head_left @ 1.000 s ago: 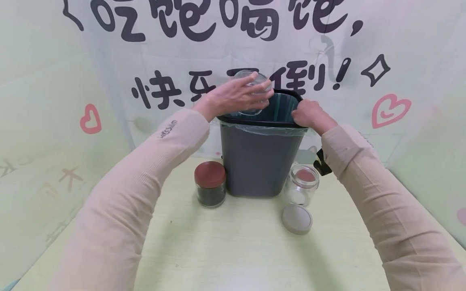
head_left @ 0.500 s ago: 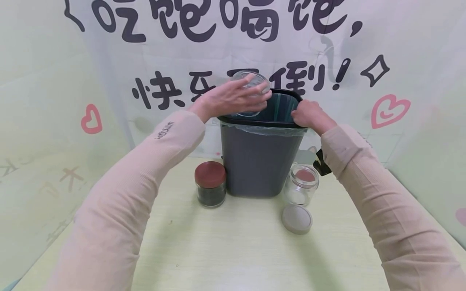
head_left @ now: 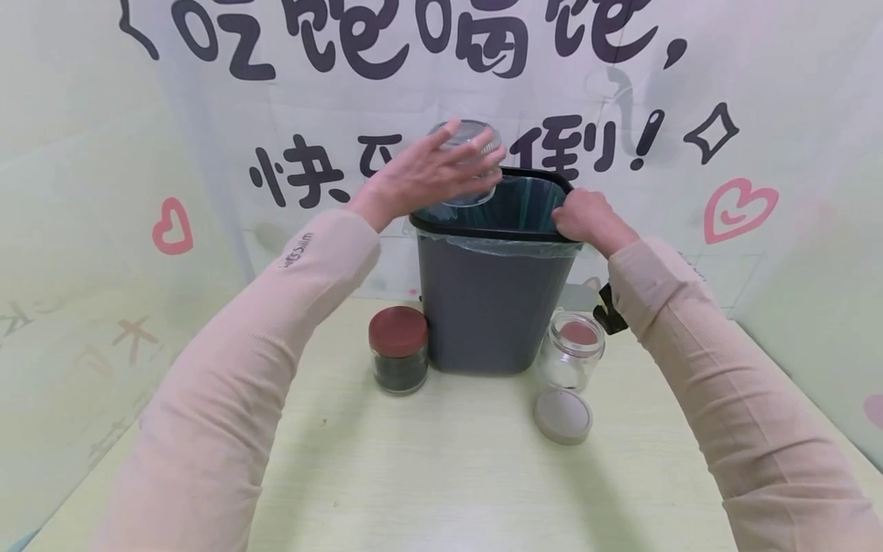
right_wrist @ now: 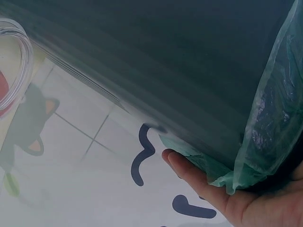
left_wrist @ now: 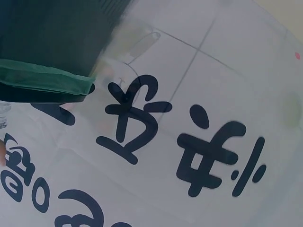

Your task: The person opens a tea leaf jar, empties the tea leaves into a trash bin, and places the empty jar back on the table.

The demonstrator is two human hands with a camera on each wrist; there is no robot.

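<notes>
My left hand [head_left: 448, 170] holds a clear jar [head_left: 477, 130] over the left part of the grey trash bin [head_left: 493, 307], with its fingers spread round the jar's side. Only a sliver of that jar [left_wrist: 4, 116] shows in the left wrist view. My right hand [head_left: 588, 217] grips the bin's black rim at the right corner. In the right wrist view the thumb side of this hand [right_wrist: 236, 205] lies along the bin's outside, against the green plastic bin liner [right_wrist: 274, 113] folded over the rim. The bin's inner bottom is hidden.
A jar with a red lid [head_left: 398, 333] and dark contents stands left of the bin. An uncovered clear jar [head_left: 562, 364] stands to its right, a grey lid [head_left: 563, 416] in front of it. Behind the bin hangs a printed white backdrop [head_left: 310, 245].
My left hand has moved up and a little to the left with the clear jar, which now sits higher over the bin. My right hand has stayed on the rim.
</notes>
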